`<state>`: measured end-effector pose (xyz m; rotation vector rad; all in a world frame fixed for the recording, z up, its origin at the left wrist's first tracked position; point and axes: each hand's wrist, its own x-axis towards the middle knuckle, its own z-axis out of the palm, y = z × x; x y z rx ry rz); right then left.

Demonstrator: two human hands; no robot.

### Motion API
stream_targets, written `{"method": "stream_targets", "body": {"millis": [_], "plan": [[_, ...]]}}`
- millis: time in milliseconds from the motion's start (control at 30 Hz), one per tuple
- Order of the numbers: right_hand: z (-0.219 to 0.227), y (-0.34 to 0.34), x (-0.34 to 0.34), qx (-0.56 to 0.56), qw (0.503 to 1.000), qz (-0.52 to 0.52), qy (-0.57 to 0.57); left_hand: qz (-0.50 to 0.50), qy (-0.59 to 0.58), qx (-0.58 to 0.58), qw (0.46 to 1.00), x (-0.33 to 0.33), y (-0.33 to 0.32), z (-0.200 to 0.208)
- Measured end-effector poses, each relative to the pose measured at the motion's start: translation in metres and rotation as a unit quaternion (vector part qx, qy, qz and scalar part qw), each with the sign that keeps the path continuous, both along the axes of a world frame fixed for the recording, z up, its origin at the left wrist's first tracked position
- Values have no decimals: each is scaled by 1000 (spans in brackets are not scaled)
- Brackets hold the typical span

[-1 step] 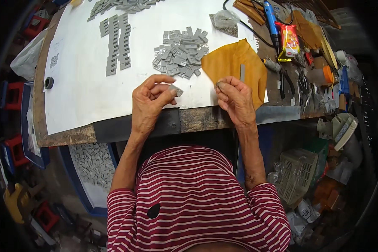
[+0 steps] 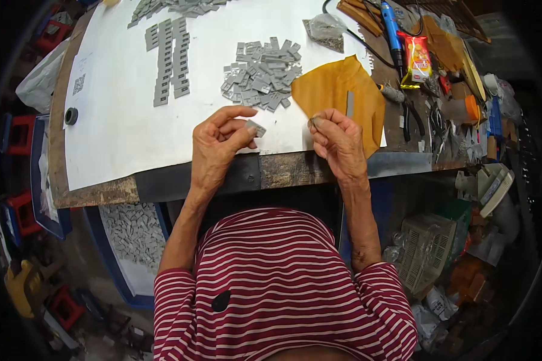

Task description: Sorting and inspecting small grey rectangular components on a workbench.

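Between the thumb and fingers of my left hand [image 2: 218,135] is a small flat grey plate [image 2: 257,128], held above the white paper near the table's front edge. My right hand [image 2: 338,138] pinches thumb against forefinger; a tiny dark bit shows at the tips, too small to name. Behind that hand lies a piece of orange-brown cloth or leather [image 2: 325,81], with a narrow grey strip [image 2: 350,103] upright on it. Just beyond my left hand is a loose heap of similar grey plates [image 2: 262,75]. Overlapping rows of these plates [image 2: 164,66] lie farther left.
Another pile of grey pieces [image 2: 177,6] is at the far edge. A bag of small parts [image 2: 325,31], a blue pen-shaped tool [image 2: 390,27], a red snack packet [image 2: 416,60] and pliers [image 2: 413,117] crowd the right. A black ring [image 2: 71,116] sits at left. Below, a blue tray [image 2: 129,240] holds many pieces.
The whole view has shifted very slightly. Both hands keep the same pose, and the grey plate stays in my left fingers.
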<state>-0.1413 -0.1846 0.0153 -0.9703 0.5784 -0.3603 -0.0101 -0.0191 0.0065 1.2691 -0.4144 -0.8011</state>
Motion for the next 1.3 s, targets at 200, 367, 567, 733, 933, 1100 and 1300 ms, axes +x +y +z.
{"method": "stream_targets", "body": {"millis": [200,367,567,733,933,1100,1300], "plan": [[-7,9,7,15,1000,7,10,-28,22,4,999,-5,-1,-5],[-14,19,12,29,999,14,8,-34,13,15,999,-6,0,-10],[-18,26,15,-32,999,18,32,-53,3,27,998,-5,0,-13],[-17,30,18,-62,996,26,51,-57,7,28,998,-4,-1,-14],[-15,32,21,-70,995,43,52,-62,8,23,998,-3,0,-18],[-16,33,23,-71,995,52,48,-60,10,17,998,-2,0,-19],[-15,39,24,-126,988,70,51,-72,1,24,997,-1,2,-20]]}}
